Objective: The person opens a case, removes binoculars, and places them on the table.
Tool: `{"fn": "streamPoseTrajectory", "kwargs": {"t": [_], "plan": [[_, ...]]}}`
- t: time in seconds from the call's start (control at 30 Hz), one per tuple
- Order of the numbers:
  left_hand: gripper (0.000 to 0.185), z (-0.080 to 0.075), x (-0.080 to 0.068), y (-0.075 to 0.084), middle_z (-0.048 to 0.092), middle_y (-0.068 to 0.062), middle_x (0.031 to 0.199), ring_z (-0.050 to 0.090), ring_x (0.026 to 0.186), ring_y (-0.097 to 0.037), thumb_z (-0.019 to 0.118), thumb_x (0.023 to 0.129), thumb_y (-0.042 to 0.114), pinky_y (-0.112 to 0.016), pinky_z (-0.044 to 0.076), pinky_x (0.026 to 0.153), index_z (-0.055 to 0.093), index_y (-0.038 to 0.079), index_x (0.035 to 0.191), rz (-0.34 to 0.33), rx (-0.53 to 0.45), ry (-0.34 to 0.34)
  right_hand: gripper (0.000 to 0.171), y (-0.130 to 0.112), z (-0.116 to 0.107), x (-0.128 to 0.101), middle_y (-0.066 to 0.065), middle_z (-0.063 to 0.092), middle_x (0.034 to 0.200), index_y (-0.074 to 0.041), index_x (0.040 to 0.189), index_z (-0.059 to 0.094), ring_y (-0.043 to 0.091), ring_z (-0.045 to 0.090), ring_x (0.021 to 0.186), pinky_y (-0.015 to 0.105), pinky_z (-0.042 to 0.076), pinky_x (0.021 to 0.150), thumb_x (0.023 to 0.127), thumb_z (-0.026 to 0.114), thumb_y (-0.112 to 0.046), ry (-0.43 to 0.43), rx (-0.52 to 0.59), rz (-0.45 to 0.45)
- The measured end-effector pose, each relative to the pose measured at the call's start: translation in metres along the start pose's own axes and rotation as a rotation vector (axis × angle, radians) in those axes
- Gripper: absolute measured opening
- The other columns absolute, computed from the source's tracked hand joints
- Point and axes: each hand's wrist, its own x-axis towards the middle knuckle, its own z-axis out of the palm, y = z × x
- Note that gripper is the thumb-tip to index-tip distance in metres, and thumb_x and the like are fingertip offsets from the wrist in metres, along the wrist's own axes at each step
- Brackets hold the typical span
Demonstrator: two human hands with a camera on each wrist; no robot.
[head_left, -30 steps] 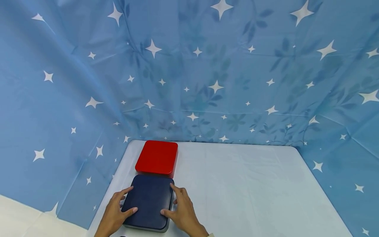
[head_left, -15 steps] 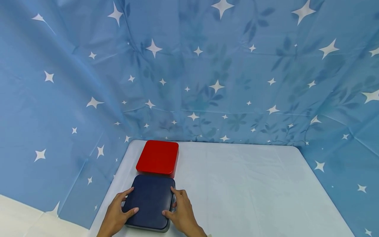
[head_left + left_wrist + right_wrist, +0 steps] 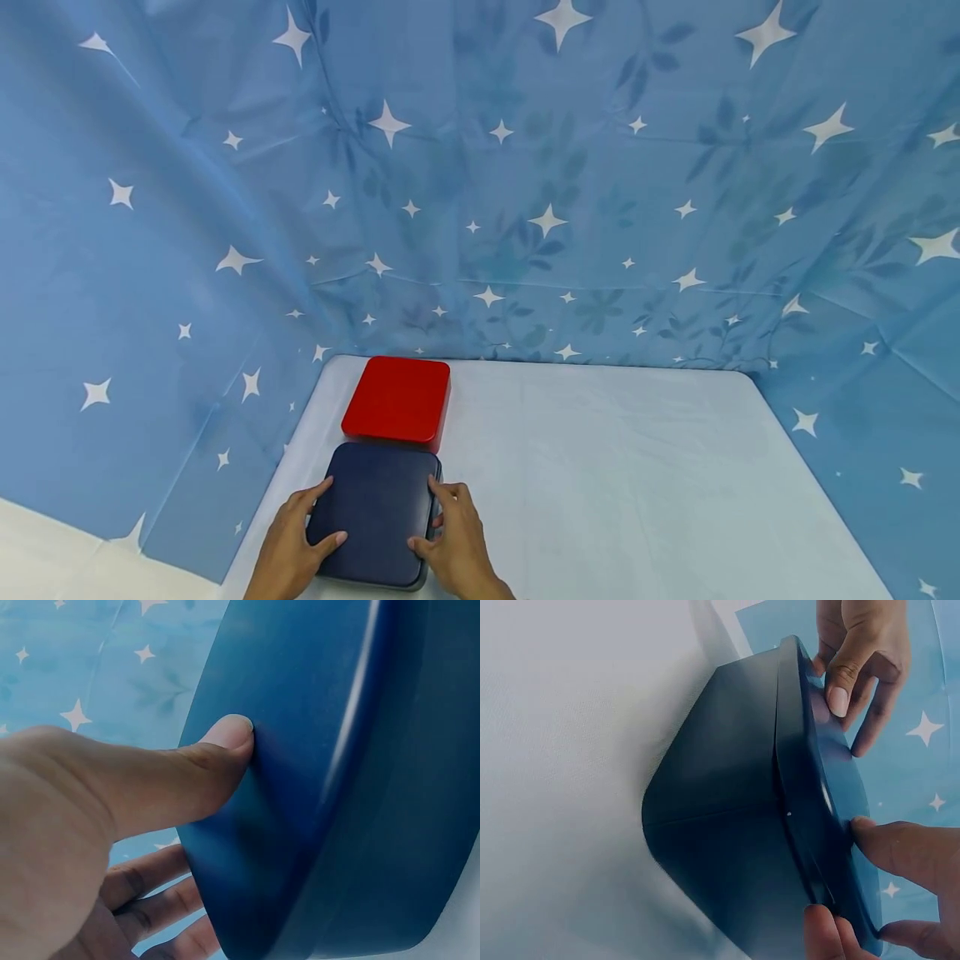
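Over the last second the right hand (image 3: 456,546) has slid in from a looser, spread placement so its fingers now hug the right edge of the dark blue box (image 3: 373,513), while the left hand (image 3: 288,546) has barely shifted; judging by this, the grip on the lid is tightening from both sides. Each hand clamps the box, thumb on top, fingers curled over the side. The box sits at the near left of the counter (image 3: 615,475), just in front of the red box (image 3: 397,398). It is flat, square with rounded corners, with a matte navy lid on a greyer base.
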Motion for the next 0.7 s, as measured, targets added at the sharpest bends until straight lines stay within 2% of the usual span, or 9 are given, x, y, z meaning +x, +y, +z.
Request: {"fn": "streamPoseTrajectory", "kwargs": {"t": [0.07,0.3,0.47,0.7], "plan": [[0.093,-0.002,-0.002,0.002,0.056,-0.027,0.148,0.056,0.133,-0.049,0.094,0.080,0.026,-0.068,0.049,0.104,0.048,0.007,0.159,-0.007,0.005,0.001,0.093,-0.002,-0.001,0.000,0.006,0.055,0.133,-0.011,0.154,0.056,0.002,0.055,0.084,0.020,0.051,0.062,0.071,0.097,-0.001,-0.003,0.005,0.013],[0.094,-0.006,-0.007,0.011,0.057,-0.025,0.145,0.063,0.119,-0.040,0.095,0.079,0.030,-0.061,0.056,0.096,0.050,0.008,0.158,-0.019,0.003,0.016,0.092,-0.008,-0.013,0.000,0.009,0.056,0.132,-0.012,0.153,0.057,0.007,0.059,0.085,0.020,0.054,0.063,0.071,0.097,0.000,-0.003,0.047,0.010],[0.094,-0.005,-0.010,0.025,0.056,-0.025,0.147,0.057,0.130,-0.046,0.095,0.079,0.032,-0.065,0.053,0.102,0.049,0.009,0.159,-0.013,-0.040,0.026,0.093,-0.008,-0.028,-0.003,0.009,0.057,0.134,-0.014,0.154,0.057,0.006,0.060,0.085,0.020,0.056,0.064,0.071,0.096,0.001,0.019,0.062,-0.014],[0.093,0.007,-0.012,0.047,0.053,-0.024,0.151,0.052,0.137,-0.048,0.094,0.081,0.031,-0.069,0.048,0.107,0.049,0.013,0.160,0.030,-0.048,0.053,0.092,-0.009,-0.057,-0.007,0.012,0.056,0.141,-0.017,0.154,0.057,0.009,0.062,0.090,0.021,0.058,0.065,0.072,0.096,0.001,0.044,0.050,-0.024]]}}
